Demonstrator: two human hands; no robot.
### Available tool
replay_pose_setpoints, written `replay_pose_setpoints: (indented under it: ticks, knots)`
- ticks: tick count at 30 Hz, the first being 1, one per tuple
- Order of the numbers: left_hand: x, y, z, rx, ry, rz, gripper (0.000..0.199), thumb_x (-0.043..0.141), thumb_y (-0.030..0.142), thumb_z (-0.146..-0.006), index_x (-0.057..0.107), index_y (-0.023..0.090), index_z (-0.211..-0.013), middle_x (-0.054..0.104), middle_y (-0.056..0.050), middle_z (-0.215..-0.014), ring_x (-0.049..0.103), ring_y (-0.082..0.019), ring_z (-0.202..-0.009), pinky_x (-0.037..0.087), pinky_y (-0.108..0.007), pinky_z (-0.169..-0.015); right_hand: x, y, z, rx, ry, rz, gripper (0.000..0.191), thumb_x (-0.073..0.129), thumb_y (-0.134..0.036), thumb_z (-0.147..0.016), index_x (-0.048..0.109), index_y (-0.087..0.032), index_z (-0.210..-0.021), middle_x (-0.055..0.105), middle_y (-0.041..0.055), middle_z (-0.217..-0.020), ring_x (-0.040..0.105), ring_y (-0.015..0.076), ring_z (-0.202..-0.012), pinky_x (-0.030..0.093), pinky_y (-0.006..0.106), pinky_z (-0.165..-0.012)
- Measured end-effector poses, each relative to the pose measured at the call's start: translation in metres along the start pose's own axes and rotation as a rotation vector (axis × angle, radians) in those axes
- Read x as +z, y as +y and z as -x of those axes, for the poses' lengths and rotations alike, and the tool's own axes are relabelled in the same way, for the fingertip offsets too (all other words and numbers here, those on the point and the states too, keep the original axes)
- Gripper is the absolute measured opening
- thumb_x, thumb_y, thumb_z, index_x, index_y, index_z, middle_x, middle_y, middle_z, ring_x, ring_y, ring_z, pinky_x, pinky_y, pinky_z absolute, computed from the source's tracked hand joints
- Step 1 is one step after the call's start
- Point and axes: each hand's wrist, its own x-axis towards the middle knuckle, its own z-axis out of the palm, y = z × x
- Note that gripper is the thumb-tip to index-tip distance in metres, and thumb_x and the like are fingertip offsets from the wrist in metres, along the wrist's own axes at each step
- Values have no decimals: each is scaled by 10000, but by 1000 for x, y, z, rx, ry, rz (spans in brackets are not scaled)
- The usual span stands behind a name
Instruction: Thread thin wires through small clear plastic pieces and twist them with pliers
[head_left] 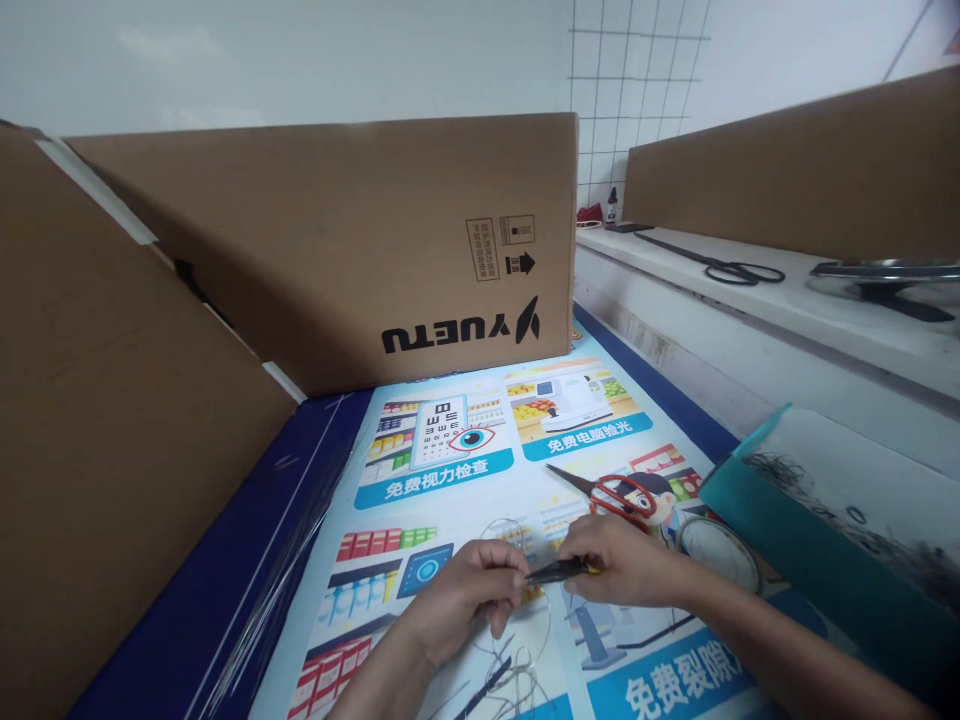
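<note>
My right hand (pixel 619 558) grips small dark-jawed pliers (pixel 559 571), with a bit of yellow handle showing by the fingers. Their tip points left and meets the fingertips of my left hand (pixel 480 585), which are pinched together. What the left fingers hold is too small to be sure of; a thin wire loop (pixel 504 530) shows just behind them. Below the hands lies a tangle of thin cord or wire (pixel 517 685) beside a dark slim tool (pixel 486 690). Red-handled scissors (pixel 611 494) rest beyond my right hand.
A teal-sided box (pixel 810 555) with dark wiry bits stands at the right, near a round clear dish or roll (pixel 718 552). Cardboard panels (pixel 337 250) wall off the back and left. On a white ledge (pixel 795 310) lie large black scissors (pixel 739 272). A printed poster (pixel 525 480) covers the table.
</note>
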Motion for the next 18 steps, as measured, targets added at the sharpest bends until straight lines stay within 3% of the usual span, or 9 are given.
replay_pose_setpoints:
  ticks: [18]
  knots:
    - [-3,-1,3,-54,-96,4,77,651,163,-634,670,98,-670,574,-16,-501,460,-51,-313,300,-153,-331,13,5,-1,-153,37,-20,108,535,-175,-757,621,-181,-821,592,13,-726,542,141,-727,373,226,-664]
